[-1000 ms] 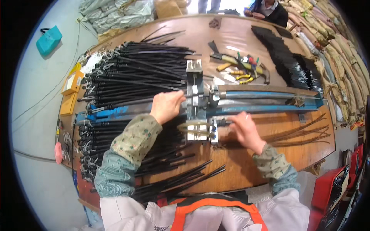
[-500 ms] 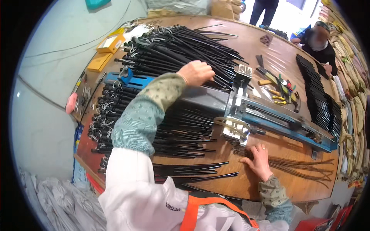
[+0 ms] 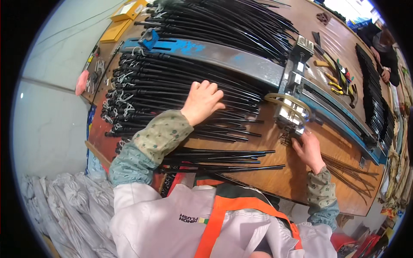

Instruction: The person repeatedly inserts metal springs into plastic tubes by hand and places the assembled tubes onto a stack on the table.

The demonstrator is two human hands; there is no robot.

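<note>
My left hand (image 3: 203, 102) is over the near row of black tapered rods (image 3: 150, 79), its fingers curled down among them. What they hold, if anything, is hidden under the hand. My right hand (image 3: 310, 149) rests low on the bench beside the metal clamp block (image 3: 290, 112), thumb spread away from the fingers. Close to its thumb lies a small heap of dark bits (image 3: 285, 138), too small to name. Thin brown rods (image 3: 350, 172) fan out from beside that hand toward the right. The clamp block sits on a long blue and grey metal beam (image 3: 232, 60).
More black rods (image 3: 223, 26) lie beyond the beam. Pliers and other hand tools (image 3: 337, 81) lie at the right, near a stack of black strips (image 3: 374, 86). A yellow box (image 3: 128, 10) is at the far left. Another person (image 3: 385, 51) sits at the far right.
My left hand has come back from beyond the beam to the near row of rods. The view has shifted; my right hand stays by the clamp block.
</note>
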